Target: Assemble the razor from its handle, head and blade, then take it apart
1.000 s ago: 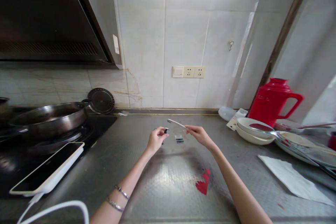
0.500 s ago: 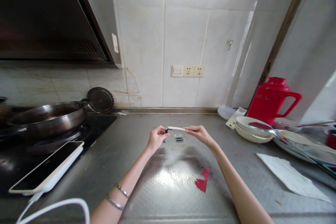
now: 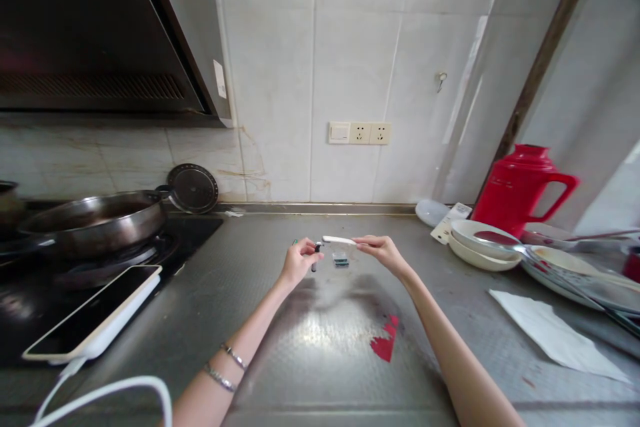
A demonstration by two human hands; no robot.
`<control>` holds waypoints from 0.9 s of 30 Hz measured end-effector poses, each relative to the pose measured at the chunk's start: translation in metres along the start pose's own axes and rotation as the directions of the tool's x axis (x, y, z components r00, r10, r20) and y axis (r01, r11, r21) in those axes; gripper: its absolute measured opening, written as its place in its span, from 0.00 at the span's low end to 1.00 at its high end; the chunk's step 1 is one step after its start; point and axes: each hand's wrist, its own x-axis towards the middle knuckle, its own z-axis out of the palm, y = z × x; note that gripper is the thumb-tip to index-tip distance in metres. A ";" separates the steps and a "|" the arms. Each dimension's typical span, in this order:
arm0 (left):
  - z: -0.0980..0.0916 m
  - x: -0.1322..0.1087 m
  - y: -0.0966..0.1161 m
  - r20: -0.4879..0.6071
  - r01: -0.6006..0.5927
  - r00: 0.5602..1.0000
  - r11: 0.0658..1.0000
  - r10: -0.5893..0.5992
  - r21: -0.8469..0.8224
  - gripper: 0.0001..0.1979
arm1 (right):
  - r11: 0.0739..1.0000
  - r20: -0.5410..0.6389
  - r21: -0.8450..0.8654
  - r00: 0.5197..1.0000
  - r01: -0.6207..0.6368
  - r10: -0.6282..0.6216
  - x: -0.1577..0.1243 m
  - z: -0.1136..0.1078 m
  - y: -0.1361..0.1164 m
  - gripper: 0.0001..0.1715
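Over the steel countertop (image 3: 240, 273), the right hand (image 3: 383, 252) pinches a slender white stick (image 3: 338, 239); its long axis runs sideways, the free end pointing to the left hand (image 3: 299, 262), just beside the small black piece (image 3: 317, 249) which this hand grips.

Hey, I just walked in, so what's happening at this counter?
A person is working over the metal counter with both bare hands. The left hand pinches a small dark object, while the right hand holds a thin white piece pointing toward it. Whether the two pieces touch is hard to tell. A small clear item with dark strips appears to lie between the hands, and a red patch is nearer the person.
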 end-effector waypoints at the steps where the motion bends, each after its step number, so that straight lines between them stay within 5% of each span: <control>1: 0.000 0.000 0.001 0.005 -0.005 1.000 1.000 0.005 0.003 0.10 | 1.000 0.011 0.009 1.000 -0.002 0.002 0.000 0.000 0.000 0.21; 27: 0.001 -0.004 0.009 0.015 -0.071 0.997 0.993 0.070 0.093 0.08 | 0.998 -0.008 -0.058 0.999 0.031 -0.031 -0.002 -0.002 -0.016 0.20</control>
